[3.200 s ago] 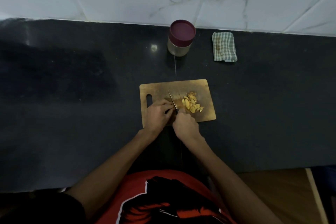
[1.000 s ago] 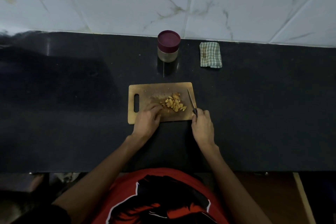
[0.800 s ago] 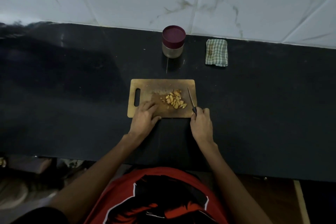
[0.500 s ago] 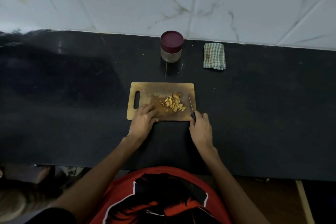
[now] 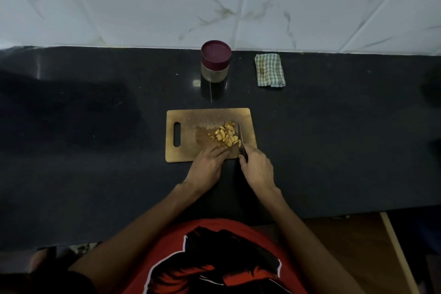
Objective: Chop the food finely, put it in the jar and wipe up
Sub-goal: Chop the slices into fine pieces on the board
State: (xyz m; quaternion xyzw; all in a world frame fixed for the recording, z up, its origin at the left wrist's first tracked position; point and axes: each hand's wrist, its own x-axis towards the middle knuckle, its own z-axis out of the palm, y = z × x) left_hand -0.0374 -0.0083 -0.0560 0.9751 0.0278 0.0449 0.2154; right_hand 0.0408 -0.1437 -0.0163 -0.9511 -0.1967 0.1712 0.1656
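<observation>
Hands (image 5: 232, 164) just below food (image 5: 225, 136)

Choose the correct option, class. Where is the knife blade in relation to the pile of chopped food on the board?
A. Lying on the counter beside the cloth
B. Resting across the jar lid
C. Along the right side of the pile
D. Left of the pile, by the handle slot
C: the knife, gripped by the right hand, stands along the right edge of the chopped food on the cutting board.

No readable text, label or number anywhere.
</observation>
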